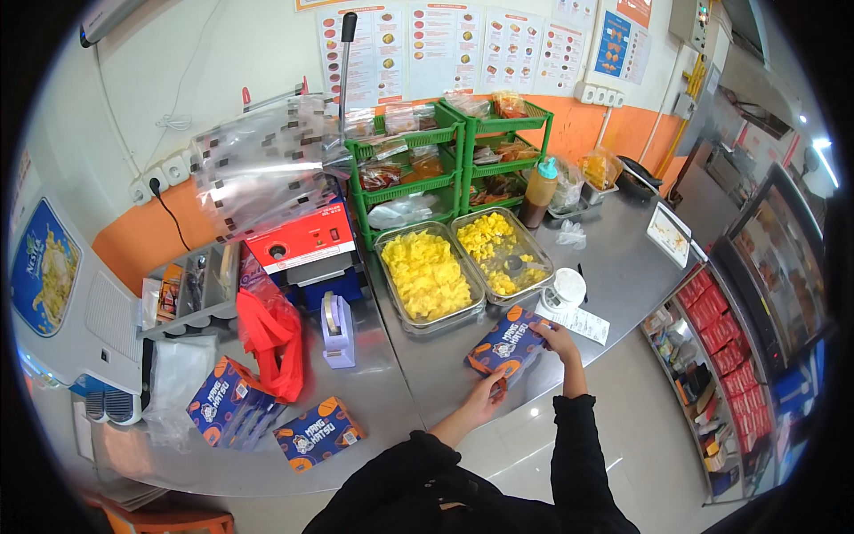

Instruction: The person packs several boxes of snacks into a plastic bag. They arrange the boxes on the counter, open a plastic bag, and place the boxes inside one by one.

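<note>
Both my hands hold a blue and orange cardboard food box [508, 340] over the front edge of the steel counter. My left hand [486, 399] grips its near left corner, and my right hand [555, 339] grips its right end. Beyond the box stand two clear trays of yellow chopped food, a fuller one [427, 279] on the left and a partly filled one [502, 253] with a dark scoop in it. A white round digital scale [567, 288] sits by a paper slip [587, 325] with writing, just past my right hand.
At the left lie another such box [319, 435], a stack of them [230, 404], red plastic bags [270, 347] and a lilac tape dispenser [338, 332]. Behind are a red sealer [303, 240], green tiered racks [407, 193] and a sauce bottle [539, 193]. A glass display cabinet [774, 247] stands right.
</note>
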{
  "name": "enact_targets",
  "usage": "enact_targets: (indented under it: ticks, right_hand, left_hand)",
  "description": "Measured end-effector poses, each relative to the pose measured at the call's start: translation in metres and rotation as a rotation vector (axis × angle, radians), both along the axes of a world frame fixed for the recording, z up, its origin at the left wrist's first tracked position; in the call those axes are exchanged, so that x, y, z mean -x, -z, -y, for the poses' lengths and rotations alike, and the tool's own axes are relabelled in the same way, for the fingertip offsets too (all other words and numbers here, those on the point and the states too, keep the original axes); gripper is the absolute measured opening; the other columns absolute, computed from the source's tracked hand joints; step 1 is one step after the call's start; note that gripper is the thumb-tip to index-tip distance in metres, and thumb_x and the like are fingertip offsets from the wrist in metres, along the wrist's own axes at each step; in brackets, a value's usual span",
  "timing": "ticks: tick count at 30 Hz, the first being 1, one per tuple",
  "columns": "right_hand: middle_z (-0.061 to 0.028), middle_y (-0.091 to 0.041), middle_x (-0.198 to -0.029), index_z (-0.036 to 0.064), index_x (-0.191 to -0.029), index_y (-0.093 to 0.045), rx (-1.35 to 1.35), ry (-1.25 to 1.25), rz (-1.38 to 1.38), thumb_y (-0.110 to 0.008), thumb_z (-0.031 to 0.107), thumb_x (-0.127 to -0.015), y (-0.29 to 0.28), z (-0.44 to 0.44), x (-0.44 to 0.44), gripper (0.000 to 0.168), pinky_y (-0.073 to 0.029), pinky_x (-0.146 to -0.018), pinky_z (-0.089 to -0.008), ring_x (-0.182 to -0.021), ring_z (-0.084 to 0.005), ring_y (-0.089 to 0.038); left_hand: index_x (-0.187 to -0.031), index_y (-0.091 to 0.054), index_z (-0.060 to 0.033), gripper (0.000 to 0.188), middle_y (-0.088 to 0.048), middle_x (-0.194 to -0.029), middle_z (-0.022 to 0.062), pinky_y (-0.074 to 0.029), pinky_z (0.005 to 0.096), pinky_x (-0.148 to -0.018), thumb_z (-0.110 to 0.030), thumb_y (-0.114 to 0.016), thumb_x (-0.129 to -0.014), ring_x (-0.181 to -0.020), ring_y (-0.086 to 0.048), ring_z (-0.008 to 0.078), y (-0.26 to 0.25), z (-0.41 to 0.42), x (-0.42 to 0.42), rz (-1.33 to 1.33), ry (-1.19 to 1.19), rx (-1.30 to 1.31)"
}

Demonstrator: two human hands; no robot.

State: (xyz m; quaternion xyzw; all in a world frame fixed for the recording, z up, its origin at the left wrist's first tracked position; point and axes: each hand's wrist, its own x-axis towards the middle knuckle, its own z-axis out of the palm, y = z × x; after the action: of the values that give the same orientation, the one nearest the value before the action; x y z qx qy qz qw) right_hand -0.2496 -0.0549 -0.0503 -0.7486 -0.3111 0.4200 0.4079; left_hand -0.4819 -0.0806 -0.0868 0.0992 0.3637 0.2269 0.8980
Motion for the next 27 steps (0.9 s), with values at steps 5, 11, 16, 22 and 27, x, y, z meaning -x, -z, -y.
enact_targets:
  ticks: [5, 11, 16, 22, 27]
  right_hand:
    - [0.0018, -0.05, -0.063, 0.005, -0.081, -0.063, 0.132, -0.052, 0.028, -0.074, 0.051, -0.064, -0.013, 0.006, 0.006, 0.05, -0.03, -0.04, -0.0203, -0.046, -0.0074, -0.042]
    - [0.0007, -0.049, -0.061, 0.004, -0.082, -0.064, 0.215, -0.104, 0.016, -0.067, 0.059, -0.068, -0.014, 0.018, 0.016, 0.057, -0.027, -0.039, -0.0202, -0.043, -0.0075, -0.036]
    - [0.0006, -0.047, -0.056, 0.006, -0.079, -0.067, 0.256, -0.009, -0.095, -0.055, 0.063, -0.076, -0.012, 0.017, 0.02, 0.058, -0.026, -0.038, -0.0217, -0.04, -0.0084, -0.032]
    - [0.0012, -0.044, -0.051, 0.01, -0.081, -0.068, 0.23, 0.127, -0.007, -0.048, 0.063, -0.079, 0.003, 0.009, 0.028, 0.057, -0.027, -0.037, -0.0237, -0.04, -0.0095, -0.035]
    - [0.0003, -0.045, -0.052, 0.011, -0.083, -0.068, 0.204, 0.132, -0.05, -0.048, 0.061, -0.079, -0.008, 0.016, 0.041, 0.053, -0.029, -0.038, -0.0244, -0.041, -0.0109, -0.037]
  left_hand:
    - [-0.096, -0.055, -0.0164, 0.04, -0.05, -0.081, -0.0042, -0.033, 0.0208, -0.059, -0.042, -0.074, -0.071, -0.07, -0.043, 0.0065, -0.003, -0.006, 0.012, -0.184, -0.01, -0.169]
    - [-0.086, -0.058, -0.014, 0.048, -0.051, -0.072, -0.0056, -0.033, 0.0193, -0.054, -0.054, -0.074, -0.065, -0.061, -0.042, 0.0047, -0.013, -0.028, 0.045, -0.372, 0.01, -0.359]
    - [-0.089, -0.06, -0.0107, 0.054, -0.054, -0.075, -0.0045, -0.032, 0.0192, -0.054, -0.059, -0.069, -0.067, -0.064, -0.045, 0.0057, -0.026, -0.043, 0.055, -0.476, 0.06, -0.475]
    - [-0.083, -0.061, -0.0078, 0.055, -0.052, -0.07, -0.0025, -0.031, 0.0195, -0.05, -0.06, -0.066, -0.069, -0.061, -0.044, 0.0063, -0.028, -0.058, 0.063, -0.423, 0.108, -0.506]
    - [-0.076, -0.058, -0.0074, 0.053, -0.048, -0.065, -0.0018, -0.029, 0.0194, -0.046, -0.059, -0.067, -0.069, -0.056, -0.043, 0.0063, -0.031, -0.063, 0.064, -0.396, 0.131, -0.406]
